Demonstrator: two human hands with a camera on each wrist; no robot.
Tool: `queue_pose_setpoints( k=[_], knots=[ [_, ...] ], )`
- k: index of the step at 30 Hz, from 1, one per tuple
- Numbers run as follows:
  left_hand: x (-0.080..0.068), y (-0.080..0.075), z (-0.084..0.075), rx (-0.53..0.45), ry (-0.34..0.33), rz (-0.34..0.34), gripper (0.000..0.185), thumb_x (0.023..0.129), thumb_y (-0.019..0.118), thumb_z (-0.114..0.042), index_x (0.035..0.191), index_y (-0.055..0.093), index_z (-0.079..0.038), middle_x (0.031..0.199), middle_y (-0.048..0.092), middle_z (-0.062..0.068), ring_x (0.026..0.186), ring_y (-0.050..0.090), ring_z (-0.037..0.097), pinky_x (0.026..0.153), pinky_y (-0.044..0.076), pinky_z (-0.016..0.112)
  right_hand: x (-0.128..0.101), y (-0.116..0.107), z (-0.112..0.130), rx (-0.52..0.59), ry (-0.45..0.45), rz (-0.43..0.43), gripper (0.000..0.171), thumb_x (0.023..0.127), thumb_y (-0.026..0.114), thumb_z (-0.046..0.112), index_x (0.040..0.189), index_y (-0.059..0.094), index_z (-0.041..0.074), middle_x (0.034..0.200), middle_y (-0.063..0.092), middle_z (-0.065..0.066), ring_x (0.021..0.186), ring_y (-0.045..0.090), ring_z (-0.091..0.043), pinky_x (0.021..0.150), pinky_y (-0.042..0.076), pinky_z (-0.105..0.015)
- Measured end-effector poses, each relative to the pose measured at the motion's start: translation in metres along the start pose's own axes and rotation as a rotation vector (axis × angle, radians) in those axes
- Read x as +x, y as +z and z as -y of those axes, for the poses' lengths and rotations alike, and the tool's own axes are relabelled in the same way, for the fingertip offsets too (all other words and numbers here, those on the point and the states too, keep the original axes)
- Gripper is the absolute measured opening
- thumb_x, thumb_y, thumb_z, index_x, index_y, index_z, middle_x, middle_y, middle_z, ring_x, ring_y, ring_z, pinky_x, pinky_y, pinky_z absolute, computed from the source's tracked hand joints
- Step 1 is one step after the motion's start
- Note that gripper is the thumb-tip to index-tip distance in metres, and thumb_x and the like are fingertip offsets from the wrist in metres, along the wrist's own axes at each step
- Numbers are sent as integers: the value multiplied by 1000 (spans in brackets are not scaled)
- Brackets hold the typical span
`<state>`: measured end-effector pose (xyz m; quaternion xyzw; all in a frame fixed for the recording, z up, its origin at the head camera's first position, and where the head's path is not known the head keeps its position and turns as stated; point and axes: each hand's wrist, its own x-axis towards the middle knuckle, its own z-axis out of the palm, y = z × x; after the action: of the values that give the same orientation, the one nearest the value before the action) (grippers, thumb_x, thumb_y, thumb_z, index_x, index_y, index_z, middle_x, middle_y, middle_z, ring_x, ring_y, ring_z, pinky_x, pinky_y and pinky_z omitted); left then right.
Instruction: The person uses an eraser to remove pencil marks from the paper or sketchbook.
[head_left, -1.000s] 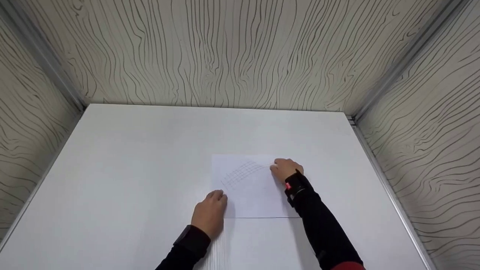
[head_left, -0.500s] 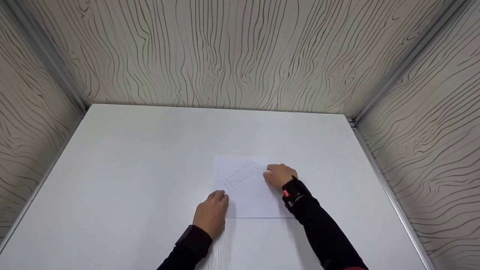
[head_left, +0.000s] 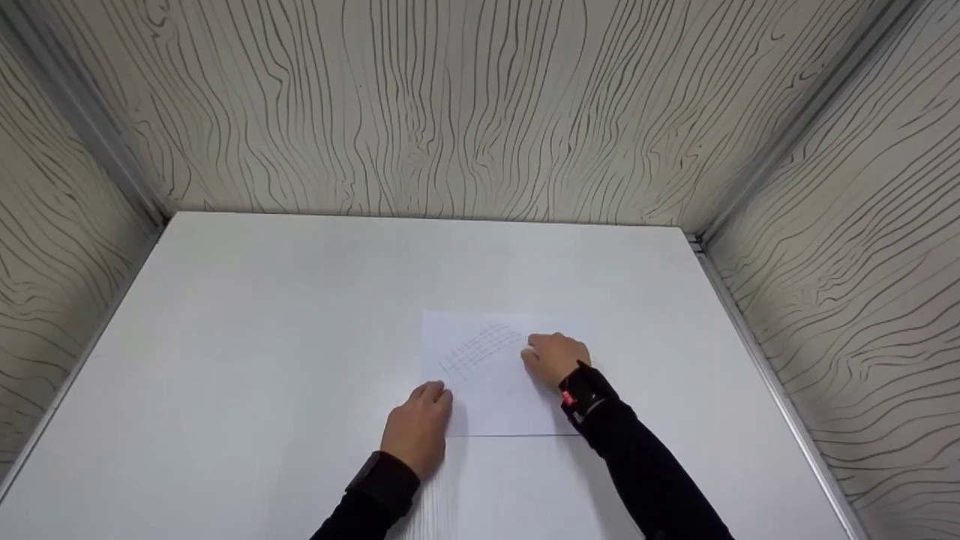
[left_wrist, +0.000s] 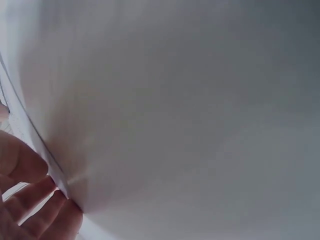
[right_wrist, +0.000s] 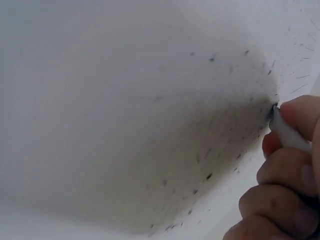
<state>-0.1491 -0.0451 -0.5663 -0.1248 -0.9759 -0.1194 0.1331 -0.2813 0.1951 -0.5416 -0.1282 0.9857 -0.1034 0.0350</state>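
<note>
Here, we pinch pale eraser [right_wrist: 290, 137] in right hand [head_left: 556, 358]; grid [head_left: 484, 346] slants leftward, nearward to left hand [head_left: 417, 429], fingers pressing paper [head_left: 502, 401].

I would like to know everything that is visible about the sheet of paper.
The sheet of paper is white, lying mostly flat on the white table. A faint grid of curved lines slants across its upper part. Dark specks show near the right hand, which covers part of the sheet's right side and holds a small pale piece against it. The left hand touches its left edge, near the lower corner.
</note>
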Motion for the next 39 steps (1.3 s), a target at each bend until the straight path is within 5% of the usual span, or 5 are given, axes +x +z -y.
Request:
queue_pose_setpoints(
  k=[6,19,24,34,39],
  knots=[
    [-4,1,1,9,-8,-17,33,79,66,5,111,70,-5,117,67,11,112,64,27,73,60,38,-5,0,-5,-47,76,-99,25,92,60,25,71,54,12,63,57,-7,57,51,-23,53,43,-39],
    [6,9,-23,93,47,-102,24,84,64,-3,107,73,-7,110,70,7,102,68,23,76,59,33,-14,32,78,-104,-147,-32,29,96,54,35,77,57,12,63,58,-7,56,54,-23,51,46,-38],
    [1,3,-24,100,97,-121,18,82,65,0,97,74,-6,100,70,5,93,68,20,62,58,29,-16,36,80,-148,-149,-68,30,95,56,34,75,57,11,63,59,-8,55,54,-23,50,47,-39],
    [1,6,-19,87,101,-83,27,82,65,5,104,74,-7,110,70,5,102,68,20,76,59,29,1,17,55,-109,-47,-75,27,94,60,31,75,60,11,66,61,-8,60,57,-24,56,50,-41],
    [0,8,-16,98,114,-116,26,82,62,3,102,74,-8,107,71,5,100,68,19,78,59,30,-7,17,81,-79,-133,-13,30,94,58,30,70,55,12,64,59,-7,59,55,-23,54,47,-38]
  ],
)
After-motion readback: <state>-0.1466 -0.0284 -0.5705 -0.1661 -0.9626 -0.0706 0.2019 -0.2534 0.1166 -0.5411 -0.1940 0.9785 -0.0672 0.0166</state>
